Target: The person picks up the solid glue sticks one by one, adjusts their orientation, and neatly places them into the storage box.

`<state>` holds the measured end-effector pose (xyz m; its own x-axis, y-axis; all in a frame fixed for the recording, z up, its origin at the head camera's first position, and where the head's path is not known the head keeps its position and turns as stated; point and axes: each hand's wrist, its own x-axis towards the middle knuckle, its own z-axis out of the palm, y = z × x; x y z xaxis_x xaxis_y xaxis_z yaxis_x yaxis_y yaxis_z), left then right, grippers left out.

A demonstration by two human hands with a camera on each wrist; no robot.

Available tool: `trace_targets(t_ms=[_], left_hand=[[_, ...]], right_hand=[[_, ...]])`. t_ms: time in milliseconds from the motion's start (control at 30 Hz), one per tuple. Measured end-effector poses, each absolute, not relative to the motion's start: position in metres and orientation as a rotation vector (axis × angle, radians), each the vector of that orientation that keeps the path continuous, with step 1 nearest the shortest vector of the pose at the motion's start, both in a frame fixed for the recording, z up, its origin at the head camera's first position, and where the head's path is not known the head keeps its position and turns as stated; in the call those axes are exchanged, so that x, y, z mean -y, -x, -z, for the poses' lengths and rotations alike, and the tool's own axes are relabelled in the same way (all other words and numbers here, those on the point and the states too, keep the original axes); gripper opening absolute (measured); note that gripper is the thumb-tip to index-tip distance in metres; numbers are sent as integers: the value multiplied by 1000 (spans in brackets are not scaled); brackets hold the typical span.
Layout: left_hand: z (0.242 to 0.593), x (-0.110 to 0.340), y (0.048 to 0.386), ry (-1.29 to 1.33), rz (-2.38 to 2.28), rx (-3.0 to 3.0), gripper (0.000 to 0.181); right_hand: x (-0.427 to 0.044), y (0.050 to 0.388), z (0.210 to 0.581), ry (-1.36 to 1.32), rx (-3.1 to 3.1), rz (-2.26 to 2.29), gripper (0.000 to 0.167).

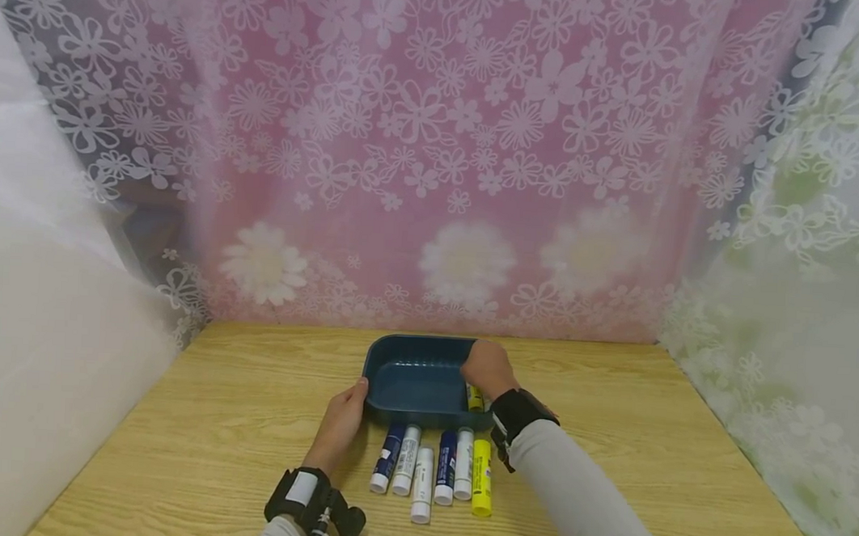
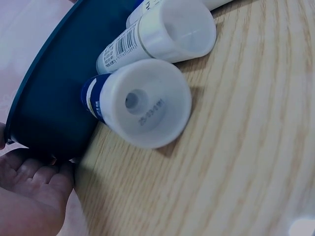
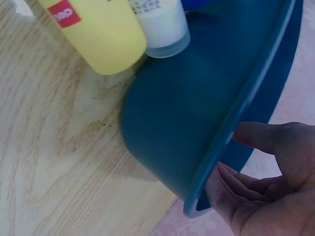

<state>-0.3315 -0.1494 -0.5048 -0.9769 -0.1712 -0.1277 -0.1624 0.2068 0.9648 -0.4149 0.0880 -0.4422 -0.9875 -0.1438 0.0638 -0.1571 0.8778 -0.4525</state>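
Observation:
A dark blue tray (image 1: 410, 418) stands on the table. My left hand (image 1: 341, 417) grips its left end, thumb at the rim and fingers bent beneath the edge in the left wrist view. My right hand (image 1: 490, 368) reaches over the tray's right end, above a yellow glue stick (image 1: 474, 397) lying inside. In the right wrist view, its thumb and fingers are near the rim, and the rim hides what lies between their tips. In front of the tray lie several glue sticks: blue ones (image 1: 446, 467), white ones (image 1: 422, 485) and a yellow one (image 1: 482, 477).
The light wooden table (image 1: 231, 436) extends around the tray. A pink flowered curtain (image 1: 436, 139) hangs behind its far edge. White sheeting (image 1: 57, 281) stands at the left and a flowered translucent sheet (image 1: 796, 360) at the right.

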Motion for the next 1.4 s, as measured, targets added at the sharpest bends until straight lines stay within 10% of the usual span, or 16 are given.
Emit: trace_targets(t_ms=[967,1400], left_hand=[[505,148,331,-293,1932,2420,64],[501,148,328,-321,1938,2432,67]], right_hand=[[-105,390,402,-287,2909,-957,50],[-112,360,372,-328,2927,-912,23]])
